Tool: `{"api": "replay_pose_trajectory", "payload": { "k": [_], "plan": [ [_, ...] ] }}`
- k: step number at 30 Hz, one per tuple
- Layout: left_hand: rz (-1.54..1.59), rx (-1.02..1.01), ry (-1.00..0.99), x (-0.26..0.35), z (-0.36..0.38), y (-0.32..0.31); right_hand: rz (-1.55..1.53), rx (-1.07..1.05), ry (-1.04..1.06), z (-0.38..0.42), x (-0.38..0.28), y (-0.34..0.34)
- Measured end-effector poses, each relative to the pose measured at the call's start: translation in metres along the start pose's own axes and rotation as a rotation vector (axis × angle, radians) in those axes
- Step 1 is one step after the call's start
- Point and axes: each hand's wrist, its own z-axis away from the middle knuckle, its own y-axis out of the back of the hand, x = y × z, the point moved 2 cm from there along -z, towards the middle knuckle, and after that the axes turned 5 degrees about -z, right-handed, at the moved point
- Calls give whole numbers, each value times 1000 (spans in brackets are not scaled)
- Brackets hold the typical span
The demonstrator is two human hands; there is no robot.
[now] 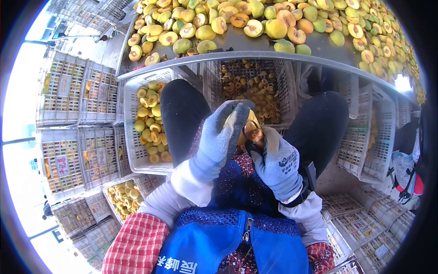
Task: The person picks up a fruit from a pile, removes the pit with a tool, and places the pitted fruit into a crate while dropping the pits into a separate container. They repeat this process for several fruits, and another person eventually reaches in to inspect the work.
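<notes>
Both my hands wear blue-grey knit gloves with dark palms and meet between my knees. My left hand is closed around a yellow peach, its fingers wrapped over the far side. My right hand is closed just beside it, with fingertips and thumb at the fruit's reddish-brown centre. A thin, dark curved edge, like the blade of a small pitting tool, crosses that centre. The handle is hidden inside my right glove.
A metal table heaped with halved peaches stands ahead. Under it, a crate holds brownish pits and scraps. Left of my knee is a white crate of peach halves; stacked crates stand farther left. Another crate sits right.
</notes>
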Motion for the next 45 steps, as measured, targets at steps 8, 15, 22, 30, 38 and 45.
{"api": "replay_pose_trajectory", "payload": {
  "k": [8, 15, 22, 30, 38, 45],
  "plan": [
    [-173, -30, -11, -6, -3, 4, -124, -54, -5, 3, 3, -13],
    [-449, -77, -97, -3, -8, 4, -436, 47, -155, 27, 12, -44],
    [-452, -293, -261, 6, -21, 5, -1653, -31, -774, 34, 7, -46],
    [-953, -344, -150, 9, -28, -6, -1412, 104, -739, 27, 6, -57],
    [-672, -213, -310, -2, -23, -5, -1848, -276, -945, 28, 13, -41],
    [-925, -386, -294, -3, -28, -6, -1553, -202, -921, 27, 6, -43]
  ]
}}
